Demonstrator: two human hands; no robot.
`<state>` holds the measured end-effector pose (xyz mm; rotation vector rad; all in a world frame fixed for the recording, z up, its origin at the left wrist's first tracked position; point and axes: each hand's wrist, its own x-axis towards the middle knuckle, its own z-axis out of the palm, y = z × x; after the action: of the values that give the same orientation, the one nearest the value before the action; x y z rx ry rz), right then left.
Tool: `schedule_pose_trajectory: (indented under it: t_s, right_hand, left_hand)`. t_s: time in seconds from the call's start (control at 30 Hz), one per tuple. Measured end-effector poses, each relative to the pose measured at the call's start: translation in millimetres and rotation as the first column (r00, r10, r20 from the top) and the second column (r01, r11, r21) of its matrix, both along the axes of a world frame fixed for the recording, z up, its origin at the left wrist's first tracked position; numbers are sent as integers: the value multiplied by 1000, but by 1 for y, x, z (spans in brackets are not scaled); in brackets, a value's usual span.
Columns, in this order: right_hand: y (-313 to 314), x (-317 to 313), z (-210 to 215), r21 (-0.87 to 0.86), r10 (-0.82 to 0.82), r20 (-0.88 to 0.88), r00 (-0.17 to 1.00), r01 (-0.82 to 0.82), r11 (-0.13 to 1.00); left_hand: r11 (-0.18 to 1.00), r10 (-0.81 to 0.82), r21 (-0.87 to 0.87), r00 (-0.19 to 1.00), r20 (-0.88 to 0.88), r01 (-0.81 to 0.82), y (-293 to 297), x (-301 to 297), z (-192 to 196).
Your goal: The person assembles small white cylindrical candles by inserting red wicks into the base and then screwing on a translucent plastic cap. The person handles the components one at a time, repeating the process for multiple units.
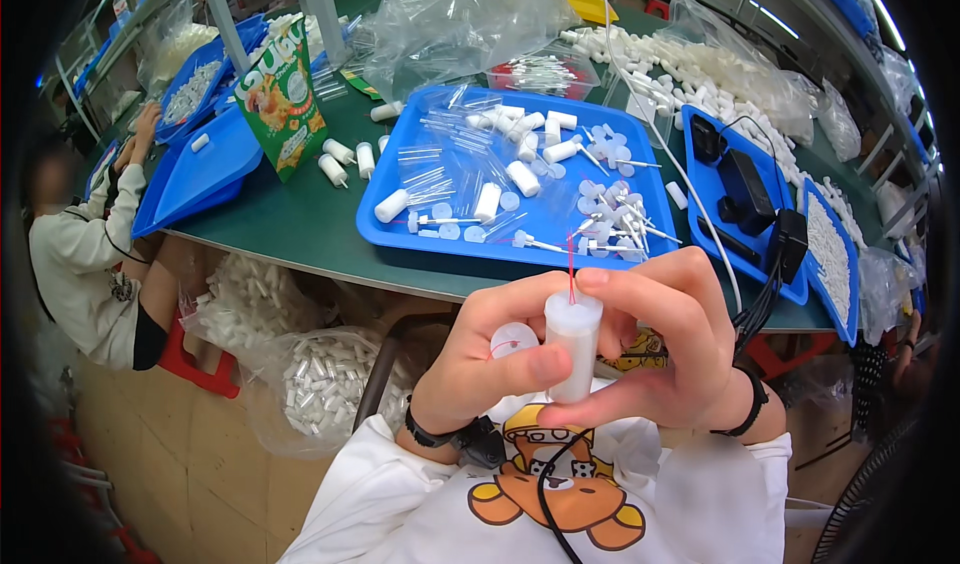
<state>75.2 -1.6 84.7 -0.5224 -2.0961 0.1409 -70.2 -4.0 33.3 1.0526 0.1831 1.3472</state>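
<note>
Below the near edge of the green desk [300, 234], over the person's lap, both hands hold one small white plastic tube [573, 349] upright: the left hand [480, 369] has its grip closed on the tube's body with a round white cap [514, 340] tucked against the palm, and the right hand [665, 349] pinches its top, where a thin red stick [571, 264] pokes out. It looks light, stiff and smooth, probably slippery, so the mid-body seems the safest hold, while the stick looks easily bent. More tubes and caps lie well apart on the blue tray [400, 234].
</note>
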Motion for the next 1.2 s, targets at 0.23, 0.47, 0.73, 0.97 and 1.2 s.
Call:
schedule_pose_trajectory:
  t_s: [0.23,0.47,0.73,0.97,1.2]
  right_hand:
    - [-1,-2,1,71,-48,77,996,43,997]
    - [12,-12,31,-250,-81,319,944,166,954]
    - [32,-103,45,-787,517,510,688,130,603]
    - [68,-207,31,-866,661,438,609,87,493]
    - [161,-196,46,-693,390,601,698,212,689]
  left_hand:
    - [984,-168,-46,985,41,170,6,-4,-5]
    - [983,-161,-88,987,-15,159,53,-19,-31]
    - [857,-440,-165,860,260,488,77,-18,-36]
    - [922,-334,-108,905,265,372,87,-25,-48]
    - [982,-164,-74,979,121,173,73,-33,-26]
